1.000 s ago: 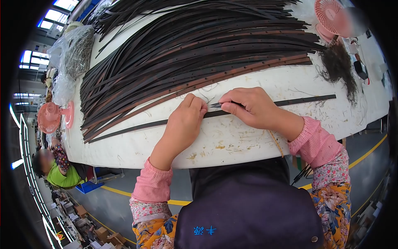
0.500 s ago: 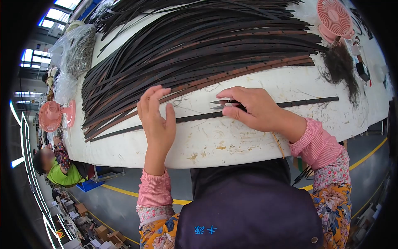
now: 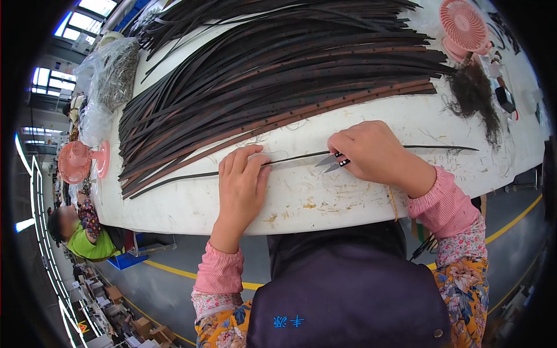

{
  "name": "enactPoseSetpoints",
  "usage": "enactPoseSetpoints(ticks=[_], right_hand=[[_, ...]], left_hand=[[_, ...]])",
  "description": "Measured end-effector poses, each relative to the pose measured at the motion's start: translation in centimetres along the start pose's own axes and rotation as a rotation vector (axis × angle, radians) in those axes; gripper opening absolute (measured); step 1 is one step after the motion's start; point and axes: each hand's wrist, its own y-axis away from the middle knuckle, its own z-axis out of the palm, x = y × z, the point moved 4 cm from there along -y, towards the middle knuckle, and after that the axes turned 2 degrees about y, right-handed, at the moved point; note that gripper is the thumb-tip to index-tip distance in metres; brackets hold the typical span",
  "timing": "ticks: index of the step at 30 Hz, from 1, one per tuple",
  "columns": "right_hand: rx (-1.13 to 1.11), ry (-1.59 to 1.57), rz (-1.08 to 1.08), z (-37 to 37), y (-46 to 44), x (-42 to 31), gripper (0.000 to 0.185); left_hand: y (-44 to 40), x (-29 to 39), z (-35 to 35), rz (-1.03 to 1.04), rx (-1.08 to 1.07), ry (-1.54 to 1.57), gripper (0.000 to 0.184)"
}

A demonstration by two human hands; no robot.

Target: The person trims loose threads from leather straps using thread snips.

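A long dark strip (image 3: 301,156), like a leather strap, lies across the front of the white table (image 3: 278,214), turned on its narrow edge. My left hand (image 3: 239,188) is closed on it near its middle, thumb and fingertips pinching. Farther right, my right hand (image 3: 377,153) has its fingers curled round small thread snips (image 3: 331,167); their blades point left and stand apart, just below the strip. The right fingertips are also at the strip, but their grip on it is partly hidden. A fine pale thread shows between the hands.
A thick pile of dark and brown strips (image 3: 278,75) with small holes covers the table's far side. Pink fans (image 3: 464,26) stand at both ends, and a tangle of dark threads (image 3: 476,98) lies right. A plastic bag (image 3: 116,72) and a person in green (image 3: 93,243) are left.
My left hand has gone from open above the table to pinching the strip. My right hand has moved right, its snips now pointing lower. The strip has turned from flat onto its edge.
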Motion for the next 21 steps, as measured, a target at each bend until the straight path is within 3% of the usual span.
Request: enactPoseSetpoints(ticks=[4, 8, 12, 16, 18, 21], right_hand=[[0.271, 0.133, -0.147, -2.4, -0.1, -2.2, 0.031], [0.189, 0.395, -0.214, -1.2, 0.5, -2.3, 0.029], [0.227, 0.525, -0.137, -4.4, 3.0, 1.2, 0.024], [0.326, 0.570, -0.086, -8.1, 7.9, 6.5, 0.021], [0.310, 0.599, 0.016, -9.9, 10.6, 9.1, 0.022], [0.305, 0.650, 0.237, -12.1, 14.3, 12.6, 0.025]], left_hand=[[0.9, -0.3, -0.1, 0.032, 0.081, -0.061, 0.021], [0.8, 0.4, -0.9, 0.080, 0.203, -0.042, 0.018], [1.3, -1.4, -4.3, 0.070, 0.275, -0.142, 0.010], [3.7, -6.9, -6.4, -0.042, 0.314, -0.084, 0.019], [4.5, -8.8, -6.8, -0.176, 0.299, -0.056, 0.021], [4.5, -8.8, -6.6, -0.124, 0.322, -0.064, 0.019]])
